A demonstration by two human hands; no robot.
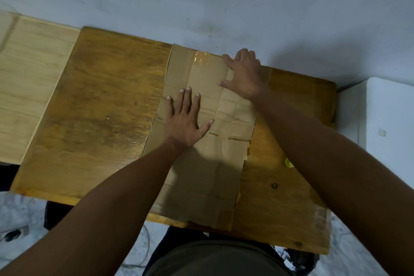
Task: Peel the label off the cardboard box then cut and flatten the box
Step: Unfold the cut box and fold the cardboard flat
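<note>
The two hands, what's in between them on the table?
Only flattened cardboard. In the head view, the left hand and right hand both press flat on it, with bare creased cardboard between them.

We see only a sliver of a yellow-green thing (288,162) on the table (100,107); the right forearm covers the rest, so we cannot name it. The left hand (184,119) and right hand (244,74) hide the cardboard (208,170) beneath their palms, and shadow dims the creases near its middle. Both arms run off the bottom edge. The pale board (29,78) is cut off at the left edge, the white object (389,114) at the right. Glare, perhaps from tape, blurs the cardboard's far end.
</note>
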